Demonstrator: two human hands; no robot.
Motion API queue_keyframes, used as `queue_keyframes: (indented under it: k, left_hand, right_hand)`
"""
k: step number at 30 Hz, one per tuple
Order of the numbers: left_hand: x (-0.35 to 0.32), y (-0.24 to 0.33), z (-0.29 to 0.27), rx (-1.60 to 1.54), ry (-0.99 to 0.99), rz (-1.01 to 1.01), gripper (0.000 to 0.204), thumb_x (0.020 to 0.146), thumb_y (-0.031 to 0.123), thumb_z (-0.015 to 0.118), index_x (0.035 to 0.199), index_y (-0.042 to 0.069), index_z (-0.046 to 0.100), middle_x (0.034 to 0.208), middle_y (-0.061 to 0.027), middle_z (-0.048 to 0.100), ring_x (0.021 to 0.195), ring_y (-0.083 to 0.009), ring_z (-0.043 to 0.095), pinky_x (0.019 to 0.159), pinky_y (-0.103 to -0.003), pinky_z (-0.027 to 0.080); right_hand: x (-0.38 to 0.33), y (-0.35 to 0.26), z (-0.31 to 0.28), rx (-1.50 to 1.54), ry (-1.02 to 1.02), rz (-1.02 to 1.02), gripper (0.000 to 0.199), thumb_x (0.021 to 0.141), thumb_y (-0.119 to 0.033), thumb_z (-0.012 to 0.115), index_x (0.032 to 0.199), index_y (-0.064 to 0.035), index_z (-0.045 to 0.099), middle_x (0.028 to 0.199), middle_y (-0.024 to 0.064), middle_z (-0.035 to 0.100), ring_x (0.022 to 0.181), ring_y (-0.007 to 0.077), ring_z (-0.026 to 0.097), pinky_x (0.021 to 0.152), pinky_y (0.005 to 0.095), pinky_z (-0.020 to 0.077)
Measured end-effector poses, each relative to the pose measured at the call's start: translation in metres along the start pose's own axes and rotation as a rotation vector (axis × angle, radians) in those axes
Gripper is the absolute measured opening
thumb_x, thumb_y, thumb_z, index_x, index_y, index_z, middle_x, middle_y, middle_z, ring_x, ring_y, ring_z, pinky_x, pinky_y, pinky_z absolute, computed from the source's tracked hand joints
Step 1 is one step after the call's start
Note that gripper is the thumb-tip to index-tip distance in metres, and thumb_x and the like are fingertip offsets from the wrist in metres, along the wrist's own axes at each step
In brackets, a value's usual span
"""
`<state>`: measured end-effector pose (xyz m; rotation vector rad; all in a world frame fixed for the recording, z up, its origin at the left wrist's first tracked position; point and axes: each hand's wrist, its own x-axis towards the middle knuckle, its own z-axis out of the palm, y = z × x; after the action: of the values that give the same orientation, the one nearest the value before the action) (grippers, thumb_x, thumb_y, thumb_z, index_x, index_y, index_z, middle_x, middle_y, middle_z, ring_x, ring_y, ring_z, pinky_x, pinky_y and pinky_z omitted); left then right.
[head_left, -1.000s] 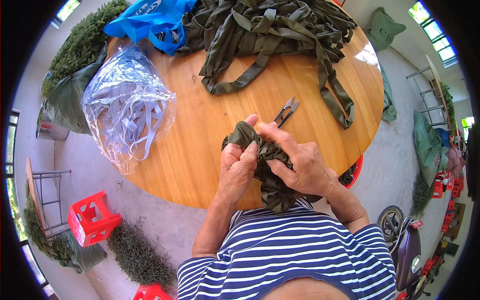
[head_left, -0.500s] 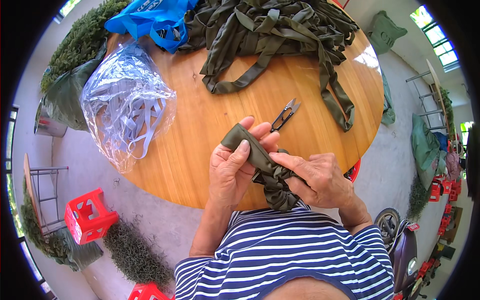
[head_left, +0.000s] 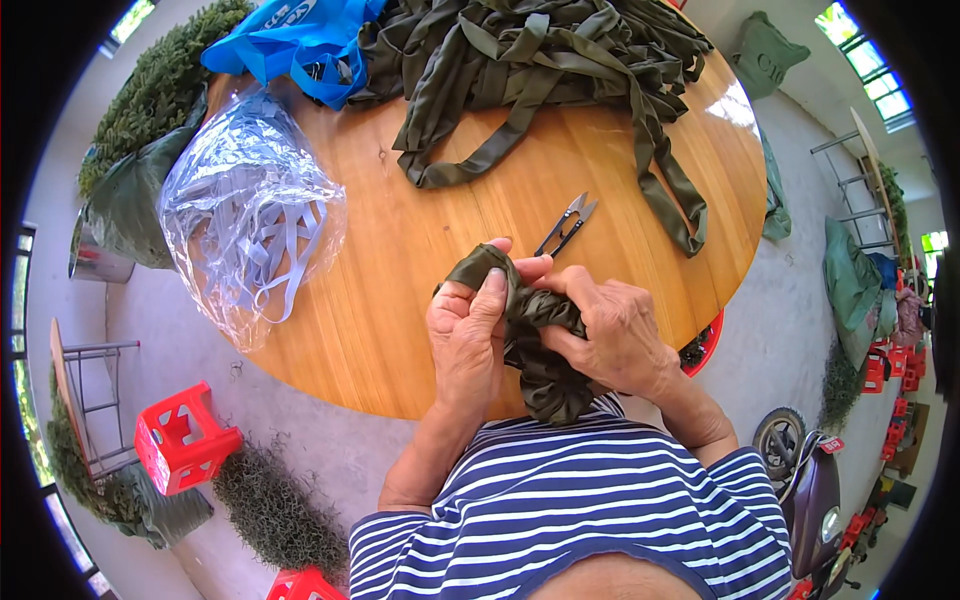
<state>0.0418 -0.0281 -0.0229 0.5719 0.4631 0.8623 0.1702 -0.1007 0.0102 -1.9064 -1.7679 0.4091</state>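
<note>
Both of my hands hold one olive-green fabric strap [head_left: 530,340], bunched into gathers, over the near edge of a round wooden table [head_left: 390,250]. My left hand [head_left: 468,335] grips its upper end, thumb pressed on the fabric. My right hand [head_left: 615,330] pinches the gathered part beside it; the rest hangs toward my striped shirt. Small thread snips [head_left: 566,224] lie on the table just beyond my fingers.
A heap of olive straps [head_left: 540,60] covers the table's far side, one strap trailing right [head_left: 672,185]. A clear plastic bag of pale strips [head_left: 250,215] lies at the left, a blue bag [head_left: 290,35] behind it. A red stool [head_left: 180,440] stands on the floor.
My hands shifted on the strap: the left thumb now presses on the upper end, and more fabric is gathered between both hands. The snips have not moved.
</note>
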Motion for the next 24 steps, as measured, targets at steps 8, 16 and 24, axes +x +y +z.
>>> queue_keyframes:
  k: [8, 16, 24]
  left_hand:
    - [0.018, 0.023, -0.019, -0.009, 0.036, 0.303, 0.030, 0.091, 0.010, 0.047, 0.116, -0.004, 0.042, 0.097, -0.0185, 0.061, 0.094, -0.0253, 0.060, 0.084, -0.037, 0.050]
    - [0.017, 0.012, -0.001, -0.059, 0.094, 0.260, 0.031, 0.090, 0.010, 0.048, 0.118, -0.003, 0.042, 0.104, -0.0178, 0.058, 0.097, -0.0253, 0.059, 0.086, -0.036, 0.049]
    - [0.009, 0.028, -0.014, -0.316, -0.034, -0.322, 0.050, 0.092, 0.039, 0.038, 0.113, -0.005, 0.049, 0.109, -0.0222, 0.056, 0.099, -0.0310, 0.057, 0.088, -0.039, 0.045]
  right_hand:
    - [-0.023, 0.025, -0.015, -0.080, -0.138, -0.069, 0.036, 0.067, -0.014, 0.066, 0.101, -0.0059, 0.054, 0.097, 0.0100, 0.056, 0.095, 0.0277, 0.050, 0.080, 0.0370, 0.0360]
    - [0.018, 0.001, -0.003, 0.347, -0.045, 0.012, 0.065, 0.076, -0.013, 0.065, 0.133, -0.0076, 0.034, 0.101, 0.0166, 0.057, 0.084, 0.0258, 0.058, 0.075, 0.0332, 0.0455]
    - [0.009, 0.016, -0.001, 0.386, 0.015, -0.206, 0.038, 0.079, -0.001, 0.056, 0.117, -0.0025, 0.051, 0.096, 0.0155, 0.063, 0.076, 0.0238, 0.064, 0.067, 0.0296, 0.0489]
